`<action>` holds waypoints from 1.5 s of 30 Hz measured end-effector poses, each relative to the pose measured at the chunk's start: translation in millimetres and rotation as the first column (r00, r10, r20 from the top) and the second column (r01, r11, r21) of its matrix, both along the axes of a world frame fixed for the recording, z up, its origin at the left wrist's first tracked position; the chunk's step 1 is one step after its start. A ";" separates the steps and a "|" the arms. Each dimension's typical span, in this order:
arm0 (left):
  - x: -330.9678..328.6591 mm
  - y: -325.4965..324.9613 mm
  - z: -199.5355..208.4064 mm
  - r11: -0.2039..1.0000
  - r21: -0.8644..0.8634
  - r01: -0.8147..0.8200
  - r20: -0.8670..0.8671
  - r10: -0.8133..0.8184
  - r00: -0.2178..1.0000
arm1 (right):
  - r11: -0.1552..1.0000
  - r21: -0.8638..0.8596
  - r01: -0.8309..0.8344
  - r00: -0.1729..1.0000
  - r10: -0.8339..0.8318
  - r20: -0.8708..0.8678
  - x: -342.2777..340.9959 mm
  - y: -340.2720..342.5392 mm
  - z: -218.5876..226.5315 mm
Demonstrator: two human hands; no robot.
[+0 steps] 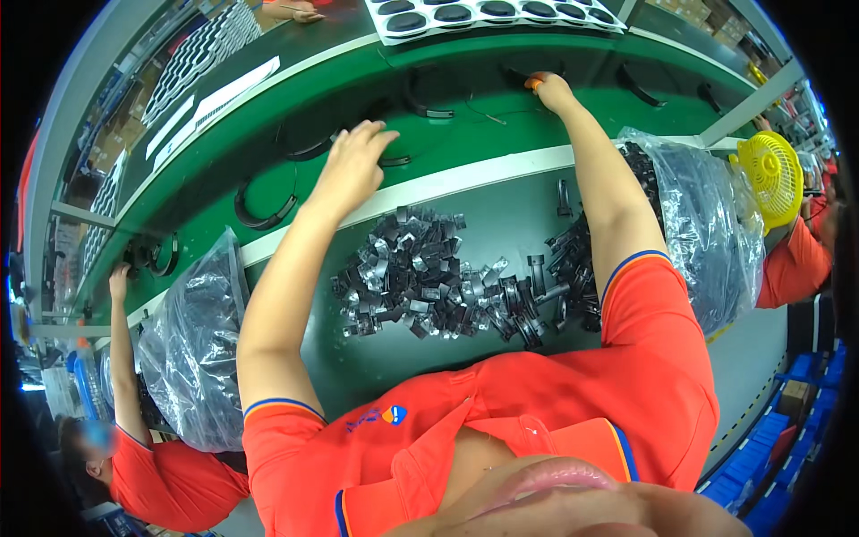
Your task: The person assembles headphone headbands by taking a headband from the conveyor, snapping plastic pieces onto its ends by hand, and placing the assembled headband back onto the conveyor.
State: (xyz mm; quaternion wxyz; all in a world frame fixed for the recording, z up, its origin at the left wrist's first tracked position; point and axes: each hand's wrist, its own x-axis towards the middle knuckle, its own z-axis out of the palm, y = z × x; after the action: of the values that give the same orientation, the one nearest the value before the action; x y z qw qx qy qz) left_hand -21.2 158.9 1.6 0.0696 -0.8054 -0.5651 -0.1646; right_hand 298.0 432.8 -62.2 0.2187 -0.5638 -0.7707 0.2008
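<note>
My left hand [356, 164] reaches over the green conveyor belt [488, 143], fingers stretched and apart. Beside it lies a curved black band [396, 162] like a headphone headband, partly hidden by the hand. Farther out, my right hand [552, 91] has its fingers closed at another black headband [517, 74]; something orange shows at its fingertips. More such bands lie along the belt, one [429, 113] between my hands and one [261, 221] to the left. Below my arms, a heap of small glossy black plastic pieces [403, 277] covers part of the grey-green bench.
Clear plastic bags stand left [197, 349] and right [707, 237] of the bench. A yellow basket [771, 179] is at the far right. A white tray of black round pads [501, 27] sits beyond the belt. Co-workers in red shirts work on both sides.
</note>
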 end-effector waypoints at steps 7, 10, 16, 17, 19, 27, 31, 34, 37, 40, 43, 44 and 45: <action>46.7 -77.3 37.4 0.943 -0.211 0.256 0.646 -0.063 0.761 | 0.921 0.357 -0.157 0.984 0.178 -0.026 -18.1 -76.6 42.6; 41.1 -82.2 34.2 0.956 -0.183 0.230 0.596 -0.078 0.799 | 0.920 0.336 -0.204 0.969 0.238 -0.065 -15.7 -109.9 58.6; -46.6 -42.2 1.3 0.985 -0.077 -0.156 0.529 0.173 0.831 | 0.912 0.390 -0.130 0.991 0.124 0.040 6.8 -88.8 28.5; -68.2 -32.0 -4.8 0.963 -0.045 -0.267 0.466 0.257 0.847 | 0.919 0.380 -0.100 0.994 0.081 0.067 16.5 -79.0 19.9; -101.5 -14.9 -6.6 0.860 -0.083 -0.504 0.307 0.503 0.808 | 0.957 0.288 -0.022 0.996 -0.003 0.084 32.8 -66.2 10.8; -108.2 53.7 -14.8 0.380 -0.452 -0.807 -0.107 0.875 0.472 | 0.953 0.302 -0.034 0.995 0.060 -0.077 53.6 -95.9 13.5; -161.4 76.4 -62.5 0.500 -0.313 -0.808 0.071 0.860 0.505 | 0.990 0.048 -0.130 0.990 0.132 -0.056 20.8 -183.8 73.8; -172.2 86.8 -46.7 0.690 -0.087 -0.718 0.328 0.701 0.634 | 0.982 0.034 -0.188 0.982 0.186 0.034 31.9 -203.4 70.2; -115.7 70.3 27.3 0.721 0.231 -0.653 0.612 0.414 0.673 | 0.992 0.074 -0.099 0.960 0.076 0.270 49.5 -215.0 62.4; -99.0 41.2 77.5 0.681 0.452 -0.576 0.737 0.079 0.671 | 0.992 0.101 -0.069 0.867 0.009 0.498 40.0 -227.4 61.3; -60.0 1.2 122.8 0.673 0.593 -0.442 0.805 -0.481 0.348 | 0.976 0.064 -0.209 0.898 0.165 0.408 38.6 -224.8 40.0; -47.7 -16.0 133.9 0.714 0.584 -0.386 0.810 -0.547 0.212 | 0.974 0.067 -0.214 0.897 0.169 0.408 38.2 -223.1 36.5; -36.6 -40.8 141.9 0.811 0.522 -0.263 0.844 -0.537 0.019 | 0.970 0.072 -0.234 0.912 0.193 0.363 36.3 -223.7 34.4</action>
State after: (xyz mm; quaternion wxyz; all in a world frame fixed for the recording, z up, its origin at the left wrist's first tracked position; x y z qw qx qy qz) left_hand -57.8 118.1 143.5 -0.1307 -0.4511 -0.2850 -0.8356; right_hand 334.3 209.0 -27.8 0.0854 -0.4895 -0.8646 0.0748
